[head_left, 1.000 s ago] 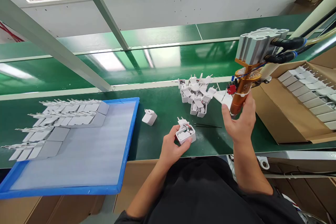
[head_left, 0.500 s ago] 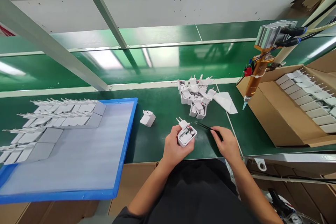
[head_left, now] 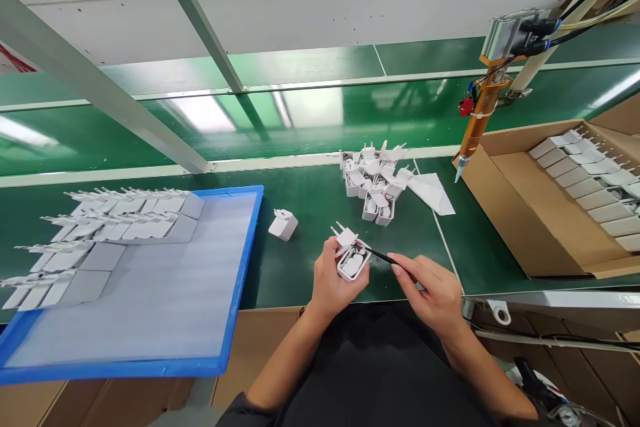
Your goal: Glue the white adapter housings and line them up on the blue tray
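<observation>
My left hand (head_left: 336,285) is closed around an open white charger housing (head_left: 353,263), its inner parts facing up and its pronged cap tilted at the far end. Between the fingers of my right hand (head_left: 431,285) is a pair of dark tweezers (head_left: 383,255), whose tips reach into the housing near the cap. Beyond my hands stands a cluster of open white chargers (head_left: 376,180) with loose caps. A single closed charger (head_left: 283,225) lies to the left of my left hand.
At the left, a blue-rimmed tray (head_left: 234,280) holds rows of white chargers. A cardboard box (head_left: 520,213) with more chargers stands at the right, below an orange dispenser (head_left: 481,117) on a pole. A white paper sheet (head_left: 433,193) lies beside the cluster.
My right hand has moved the tweezers left, from beside the housing into it. The cap has tilted slightly. The dispenser has shifted a little left and up.
</observation>
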A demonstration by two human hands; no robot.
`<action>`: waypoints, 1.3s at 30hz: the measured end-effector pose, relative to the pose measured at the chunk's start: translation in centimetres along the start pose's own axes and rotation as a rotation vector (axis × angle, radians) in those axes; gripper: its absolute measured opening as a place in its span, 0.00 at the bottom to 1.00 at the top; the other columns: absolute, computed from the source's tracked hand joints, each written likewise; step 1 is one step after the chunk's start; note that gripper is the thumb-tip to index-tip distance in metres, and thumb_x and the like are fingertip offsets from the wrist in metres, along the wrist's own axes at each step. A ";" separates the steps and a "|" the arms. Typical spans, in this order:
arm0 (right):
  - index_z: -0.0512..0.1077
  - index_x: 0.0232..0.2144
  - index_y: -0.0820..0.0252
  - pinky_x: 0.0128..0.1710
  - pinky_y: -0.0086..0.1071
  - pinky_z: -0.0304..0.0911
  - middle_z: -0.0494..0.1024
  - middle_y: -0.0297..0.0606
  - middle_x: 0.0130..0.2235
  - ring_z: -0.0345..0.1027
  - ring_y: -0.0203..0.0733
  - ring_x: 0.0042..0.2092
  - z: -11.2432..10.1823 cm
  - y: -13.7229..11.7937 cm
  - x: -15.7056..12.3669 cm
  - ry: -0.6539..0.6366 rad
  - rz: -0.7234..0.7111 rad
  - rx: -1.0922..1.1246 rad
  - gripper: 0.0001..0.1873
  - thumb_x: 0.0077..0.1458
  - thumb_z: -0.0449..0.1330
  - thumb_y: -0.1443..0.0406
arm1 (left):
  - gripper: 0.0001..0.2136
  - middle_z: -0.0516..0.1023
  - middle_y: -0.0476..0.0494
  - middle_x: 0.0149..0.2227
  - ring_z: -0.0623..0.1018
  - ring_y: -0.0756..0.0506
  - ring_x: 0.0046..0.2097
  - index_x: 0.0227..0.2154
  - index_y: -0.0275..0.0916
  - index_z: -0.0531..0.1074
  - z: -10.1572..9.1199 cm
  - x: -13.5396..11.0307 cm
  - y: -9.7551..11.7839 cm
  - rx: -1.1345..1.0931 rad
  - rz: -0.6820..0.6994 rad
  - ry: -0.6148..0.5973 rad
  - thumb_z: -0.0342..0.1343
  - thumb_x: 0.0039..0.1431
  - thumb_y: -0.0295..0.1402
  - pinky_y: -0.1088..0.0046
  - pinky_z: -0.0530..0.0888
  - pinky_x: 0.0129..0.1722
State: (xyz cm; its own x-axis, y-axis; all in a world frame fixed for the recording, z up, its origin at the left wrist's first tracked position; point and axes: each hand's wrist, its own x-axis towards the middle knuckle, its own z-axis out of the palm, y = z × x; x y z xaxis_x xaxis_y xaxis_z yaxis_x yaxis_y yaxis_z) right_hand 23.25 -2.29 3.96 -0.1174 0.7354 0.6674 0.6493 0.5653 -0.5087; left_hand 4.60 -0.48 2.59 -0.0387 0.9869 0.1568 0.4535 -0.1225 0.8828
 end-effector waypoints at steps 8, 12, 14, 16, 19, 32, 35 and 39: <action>0.76 0.47 0.60 0.23 0.28 0.55 0.67 0.30 0.22 0.58 0.32 0.22 -0.3 -0.6 0.3 -0.022 -0.116 -0.131 0.12 0.63 0.58 0.72 | 0.17 0.81 0.48 0.33 0.82 0.46 0.31 0.43 0.43 0.63 0.1 -0.1 0.1 0.042 0.082 0.013 0.59 0.50 0.36 0.72 0.77 0.35; 0.76 0.46 0.59 0.23 0.28 0.55 0.67 0.29 0.22 0.58 0.32 0.22 -0.5 -0.4 0.4 -0.047 -0.131 -0.101 0.12 0.63 0.58 0.72 | 0.16 0.81 0.49 0.33 0.81 0.47 0.31 0.42 0.43 0.64 -0.1 -0.2 0.1 0.031 0.076 -0.009 0.59 0.50 0.36 0.73 0.77 0.35; 0.77 0.47 0.59 0.23 0.27 0.56 0.67 0.30 0.23 0.60 0.32 0.23 -0.6 -0.2 0.4 -0.059 -0.128 -0.058 0.13 0.63 0.57 0.72 | 0.17 0.81 0.49 0.33 0.81 0.47 0.31 0.42 0.43 0.65 -0.2 -0.1 0.1 0.015 0.051 -0.039 0.60 0.49 0.36 0.73 0.77 0.34; 0.77 0.48 0.58 0.23 0.27 0.57 0.67 0.30 0.23 0.61 0.32 0.23 -0.8 0.1 0.6 -0.078 -0.124 -0.014 0.14 0.63 0.57 0.71 | 0.17 0.81 0.50 0.32 0.80 0.47 0.30 0.41 0.43 0.66 -0.5 0.0 0.1 0.001 0.034 -0.076 0.61 0.48 0.36 0.73 0.77 0.34; 0.77 0.49 0.56 0.24 0.28 0.57 0.67 0.30 0.23 0.60 0.32 0.24 -1.1 0.8 1.0 -0.138 -0.135 0.025 0.14 0.64 0.57 0.70 | 0.16 0.81 0.49 0.31 0.80 0.47 0.30 0.40 0.43 0.66 -1.1 0.3 0.0 -0.017 0.042 -0.160 0.61 0.47 0.36 0.73 0.76 0.33; 0.77 0.48 0.55 0.25 0.27 0.57 0.69 0.31 0.24 0.63 0.33 0.26 -3.4 3.6 2.6 -0.279 -0.244 0.060 0.13 0.65 0.57 0.69 | 0.14 0.79 0.48 0.30 0.77 0.49 0.29 0.38 0.39 0.71 -2.1 0.8 -0.2 -0.060 0.083 -0.290 0.59 0.47 0.36 0.76 0.72 0.30; 0.78 0.47 0.55 0.24 0.27 0.56 0.71 0.32 0.26 0.63 0.32 0.26 -3.3 3.2 2.8 -0.327 -0.281 0.051 0.13 0.65 0.57 0.69 | 0.14 0.79 0.48 0.31 0.76 0.49 0.29 0.39 0.39 0.72 -2.1 0.9 -0.2 -0.078 0.081 -0.312 0.60 0.47 0.36 0.76 0.72 0.30; 0.78 0.47 0.54 0.25 0.27 0.56 0.70 0.31 0.26 0.64 0.32 0.27 -3.7 3.4 2.9 -0.313 -0.249 0.091 0.13 0.64 0.58 0.69 | 0.17 0.81 0.46 0.34 0.77 0.48 0.31 0.41 0.38 0.72 -2.4 0.9 -0.5 -0.092 0.057 -0.315 0.62 0.48 0.36 0.75 0.72 0.32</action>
State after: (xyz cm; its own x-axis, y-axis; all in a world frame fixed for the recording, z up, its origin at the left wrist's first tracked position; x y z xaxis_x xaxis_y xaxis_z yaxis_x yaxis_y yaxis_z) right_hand 27.85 0.36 6.16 -0.4951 0.6421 0.5853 0.5044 0.7610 -0.4081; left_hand 2.19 0.20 3.32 0.2677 0.9606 0.0753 0.3645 -0.1733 0.9149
